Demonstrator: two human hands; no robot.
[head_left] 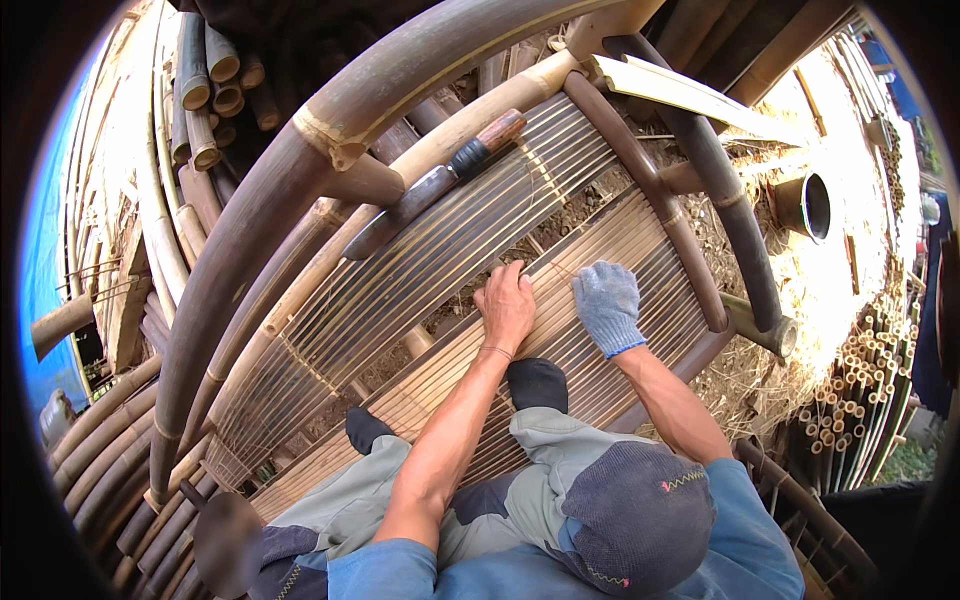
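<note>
I am working over a bamboo frame with a seat of thin bamboo slats (pixel 560 320). My bare left hand (pixel 507 305) rests at the slats' inner edge, its fingers curled down by the long gap; what they grip, if anything, is hidden. To its right, my right hand (pixel 607 300), in a grey-blue knit glove, is closed in a fist over the slats. A thin brown strand (pixel 562 270) runs from this fist toward the gap. Beyond the gap is a second, darker slat panel (pixel 460 230). A broad-bladed knife (pixel 405 210) with a wooden handle lies across its far side.
Thick curved bamboo poles (pixel 245 190) arch over the left and far side. Dark bamboo posts (pixel 725 190) stand at the right, near a black round container (pixel 803 208). Cut bamboo tubes (pixel 850 390) are stacked at far right. My feet (pixel 537 383) rest on the slats.
</note>
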